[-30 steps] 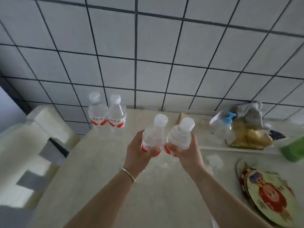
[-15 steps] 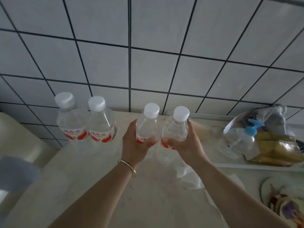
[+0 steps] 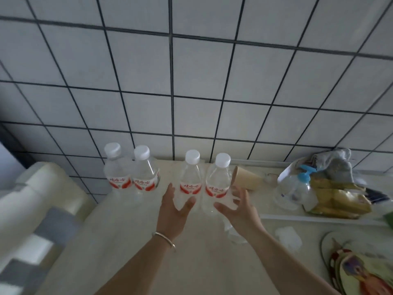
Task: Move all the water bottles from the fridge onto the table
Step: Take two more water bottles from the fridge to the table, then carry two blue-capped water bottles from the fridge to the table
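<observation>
A wall of pale square tiles (image 3: 191,81) with dark grout rises behind a beige table (image 3: 148,241). Four water bottles stand upright on the table near the wall: a left pair (image 3: 131,175) touching each other, and a right pair (image 3: 204,182) side by side. The left hand (image 3: 173,211), a bangle (image 3: 164,238) on its wrist, and the right hand (image 3: 239,209) are spread wide with fingers straight, just in front of the right pair, holding nothing. A paper cup (image 3: 246,177) lies tipped beside those bottles.
</observation>
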`<move>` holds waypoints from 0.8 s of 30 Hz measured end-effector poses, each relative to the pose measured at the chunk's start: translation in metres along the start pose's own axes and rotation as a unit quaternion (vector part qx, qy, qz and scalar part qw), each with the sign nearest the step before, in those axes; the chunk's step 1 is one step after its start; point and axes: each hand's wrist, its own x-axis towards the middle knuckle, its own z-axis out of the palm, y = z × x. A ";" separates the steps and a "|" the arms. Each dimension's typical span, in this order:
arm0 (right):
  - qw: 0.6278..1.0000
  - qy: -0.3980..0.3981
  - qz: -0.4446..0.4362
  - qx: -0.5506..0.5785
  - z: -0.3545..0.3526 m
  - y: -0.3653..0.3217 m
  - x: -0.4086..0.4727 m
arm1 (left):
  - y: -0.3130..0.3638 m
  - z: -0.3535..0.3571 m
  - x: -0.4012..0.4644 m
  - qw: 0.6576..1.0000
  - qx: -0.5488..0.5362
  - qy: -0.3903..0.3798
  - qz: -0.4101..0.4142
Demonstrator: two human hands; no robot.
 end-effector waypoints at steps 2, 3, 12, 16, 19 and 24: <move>0.998 0.012 0.004 -0.062 -0.003 0.002 -0.030 | 0.002 -0.008 -0.033 0.999 0.015 0.020 -0.036; 0.997 0.012 -0.005 -0.080 -0.004 0.002 -0.046 | 0.003 -0.014 -0.049 0.999 0.024 0.027 -0.038; 0.997 0.010 -0.067 -0.025 -0.018 -0.015 -0.215 | 0.046 -0.085 -0.217 0.992 0.080 0.101 0.013; 0.996 0.002 -0.084 0.022 -0.027 -0.004 -0.296 | 0.063 -0.109 -0.310 0.986 0.079 0.140 0.047; 0.993 -0.029 -0.116 0.011 -0.031 0.004 -0.355 | 0.066 -0.121 -0.387 0.979 0.077 0.175 0.063; 0.978 -0.083 -0.189 -0.026 -0.028 -0.003 -0.455 | 0.072 -0.147 -0.503 0.967 0.072 0.235 0.062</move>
